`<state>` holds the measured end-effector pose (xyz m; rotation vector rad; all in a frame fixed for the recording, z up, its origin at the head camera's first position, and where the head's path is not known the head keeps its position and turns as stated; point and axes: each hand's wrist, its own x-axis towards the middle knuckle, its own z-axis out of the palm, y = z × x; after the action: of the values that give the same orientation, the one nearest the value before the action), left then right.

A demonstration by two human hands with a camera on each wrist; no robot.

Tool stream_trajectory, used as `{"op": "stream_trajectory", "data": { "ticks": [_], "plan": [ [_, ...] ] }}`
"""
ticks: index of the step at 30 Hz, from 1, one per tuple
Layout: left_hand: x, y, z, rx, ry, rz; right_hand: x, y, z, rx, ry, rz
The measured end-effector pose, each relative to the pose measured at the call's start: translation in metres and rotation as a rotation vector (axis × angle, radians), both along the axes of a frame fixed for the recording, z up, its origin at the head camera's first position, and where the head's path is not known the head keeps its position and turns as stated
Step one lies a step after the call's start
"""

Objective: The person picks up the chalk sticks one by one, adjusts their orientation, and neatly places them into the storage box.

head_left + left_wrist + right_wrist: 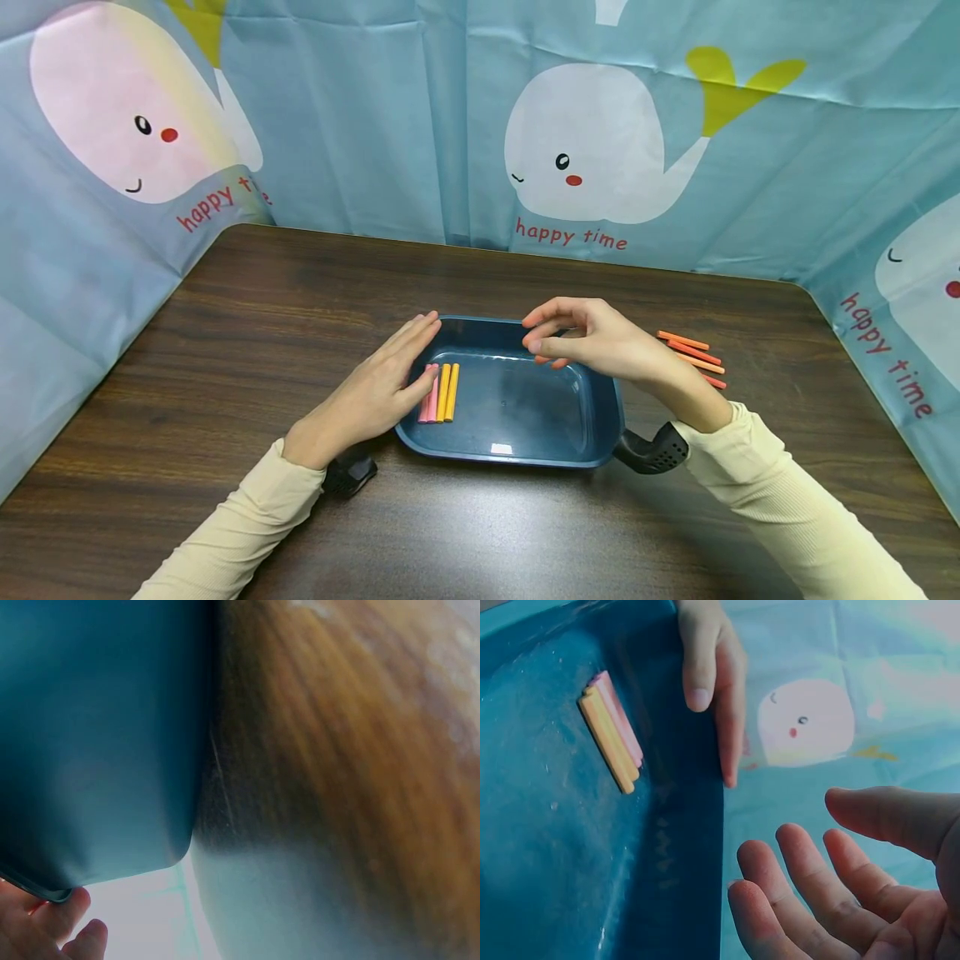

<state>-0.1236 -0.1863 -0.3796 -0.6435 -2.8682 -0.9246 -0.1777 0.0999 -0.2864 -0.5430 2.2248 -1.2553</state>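
Note:
A dark blue plastic bin [517,417] sits on the table in the head view. In its left part, pink chalk sticks [432,404] and yellow chalk sticks [452,392] lie side by side. My left hand [378,387] rests along the bin's left rim, fingers straight, its thumb reaching over the inside near the pink sticks. Above the bin's back right side hovers my right hand [588,333], fingers loosely bent. The right wrist view shows nothing between that hand's fingers [802,862].
Several orange and red chalk sticks [697,362] lie on the wooden table [225,333] right of the bin, close to my right forearm. Black wrist cameras [652,452] hang under both wrists. A blue whale-print curtain [375,125] rises behind and beside the table.

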Motion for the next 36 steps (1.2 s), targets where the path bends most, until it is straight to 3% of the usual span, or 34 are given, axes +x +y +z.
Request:
{"op": "stream_trajectory", "data": {
  "ticks": [15, 23, 36],
  "plan": [
    [-0.001, 0.000, -0.001, 0.004, 0.009, -0.004, 0.008, 0.030, 0.003, -0.020, 0.055, -0.058],
    [-0.001, 0.000, -0.001, 0.006, 0.004, -0.002, 0.014, 0.045, 0.002, 0.049, 0.147, -0.090],
    [-0.001, -0.001, -0.002, 0.012, -0.004, -0.005, 0.016, 0.070, -0.002, 0.083, 0.208, -0.117]
  ]
}}
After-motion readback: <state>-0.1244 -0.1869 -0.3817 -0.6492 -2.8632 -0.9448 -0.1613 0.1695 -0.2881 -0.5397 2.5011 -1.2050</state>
